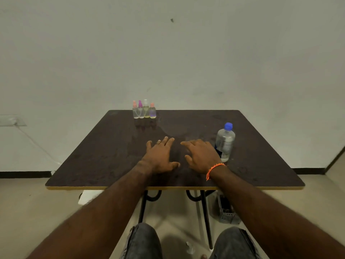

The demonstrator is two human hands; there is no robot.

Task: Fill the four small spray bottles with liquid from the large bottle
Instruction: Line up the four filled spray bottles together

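A dark brown table (112, 156) with a pale yellowish edge stands on thin black legs (206, 219) against a plain off-white wall (168, 53). Under it, on the beige floor (37, 212), sits a grey slotted basket (226, 212). A black baseboard (24, 174) runs along the wall.

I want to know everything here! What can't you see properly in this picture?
Head view only:
- Four spray bottles: too small and far to tell how full.
- Big bottle: its lower left is hidden by the right hand; label blurred.
- Grey basket under the table: partly hidden by the right arm.
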